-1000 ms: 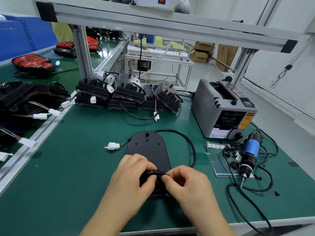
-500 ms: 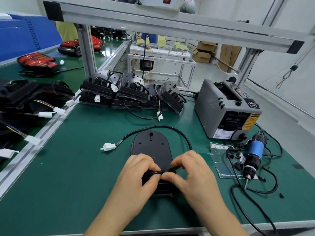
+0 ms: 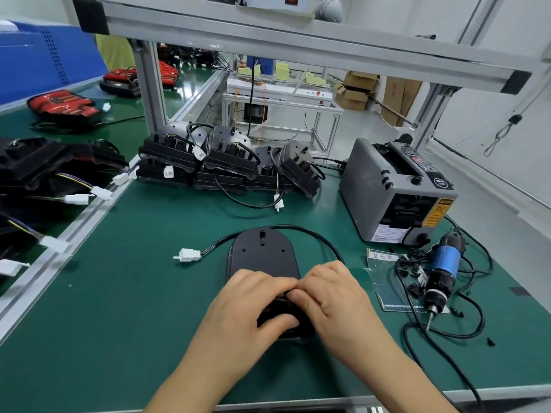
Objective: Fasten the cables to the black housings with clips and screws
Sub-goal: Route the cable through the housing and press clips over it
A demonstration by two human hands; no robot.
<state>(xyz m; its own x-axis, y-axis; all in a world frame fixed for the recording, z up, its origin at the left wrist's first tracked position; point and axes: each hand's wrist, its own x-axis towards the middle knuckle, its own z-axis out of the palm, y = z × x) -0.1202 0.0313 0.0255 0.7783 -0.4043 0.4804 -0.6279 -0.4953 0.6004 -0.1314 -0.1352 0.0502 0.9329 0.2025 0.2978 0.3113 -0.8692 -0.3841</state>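
step: routing cable (image 3: 313,234) | l hand (image 3: 256,305) + r hand (image 3: 331,296) both pinched it at black housing (image 3: 262,257) near end | nxt: needs clip, then elec screwdriver (image 3: 441,263)

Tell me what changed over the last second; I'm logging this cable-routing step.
Both hands drew together: left hand and right hand now pinch the cable fingertip to fingertip at the near end of the black housing, covering more of it. Housing, white connector and screwdriver stayed put.
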